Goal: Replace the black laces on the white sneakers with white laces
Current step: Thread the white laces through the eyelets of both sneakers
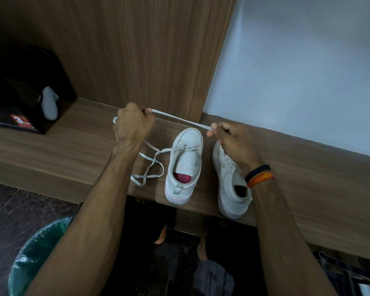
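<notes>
Two white sneakers stand on a wooden shelf, toes pointing away from me. The left sneaker (185, 165) has a white lace threaded through its lowest eyelets, and the lace's loose ends (149, 167) trail in loops to its left. The right sneaker (229, 180) shows empty eyelets and is partly covered by my wrist. A second white lace (179, 119) is stretched taut above the shoe toes. My left hand (132, 127) grips one end of it and my right hand (233, 139) pinches the other.
A black box with a red label (21, 122) and a white object (49, 105) stand at the left of the wooden shelf (308, 189). A bin with a green liner (36, 253) stands on the floor lower left. A wooden panel rises behind, a pale wall to the right.
</notes>
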